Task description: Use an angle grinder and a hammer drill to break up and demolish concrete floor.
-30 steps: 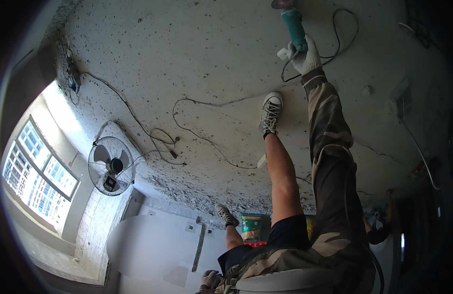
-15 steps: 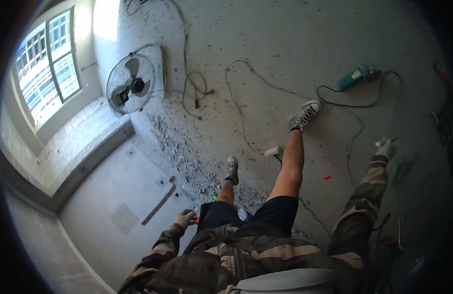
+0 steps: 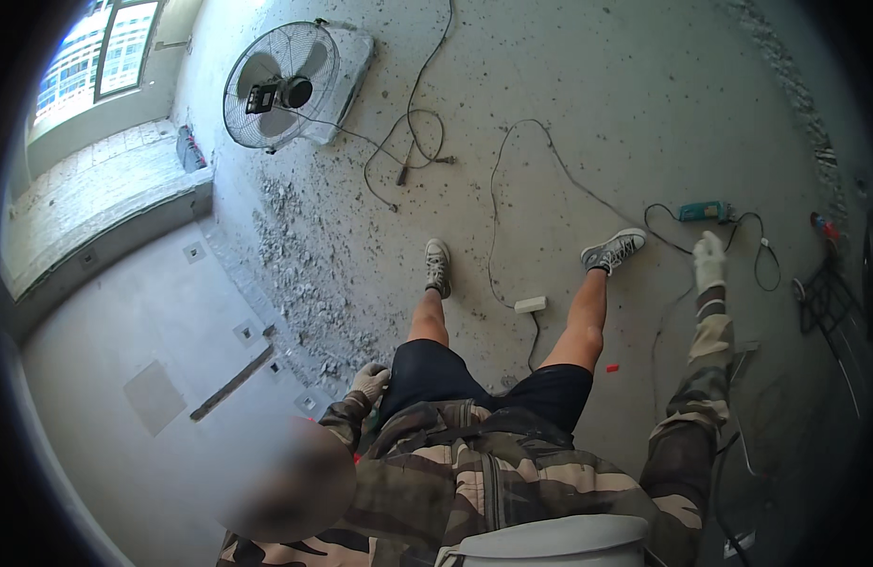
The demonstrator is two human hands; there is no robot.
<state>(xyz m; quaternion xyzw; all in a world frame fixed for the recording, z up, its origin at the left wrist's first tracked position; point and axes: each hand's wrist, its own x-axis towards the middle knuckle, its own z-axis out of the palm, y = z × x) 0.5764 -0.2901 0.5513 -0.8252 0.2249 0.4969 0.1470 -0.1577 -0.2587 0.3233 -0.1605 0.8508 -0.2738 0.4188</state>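
Note:
My right hand (image 3: 709, 261), in a pale glove, reaches out at the far right with its fingers stretched forward. Just beyond its fingertips a teal corded power tool (image 3: 704, 211) lies on the floor; the hand looks apart from it. Beside my left thigh hangs my left hand (image 3: 370, 380), also gloved, its fingers curled in against the dark shorts. What it holds, if anything, is hidden. A blurred round shape (image 3: 294, 477) covers part of my left forearm.
A floor fan (image 3: 280, 87) stands at the upper left. Rubble (image 3: 304, 269) lies along the left side. A cable (image 3: 496, 180) crosses the floor to a white power strip (image 3: 530, 304) between my legs. A black metal frame (image 3: 827, 300) is at the right.
My view has shifted, and my left foot is now set farther out. My right hand has moved close to the power tool. The red thing at my left hand no longer shows in its fingers.

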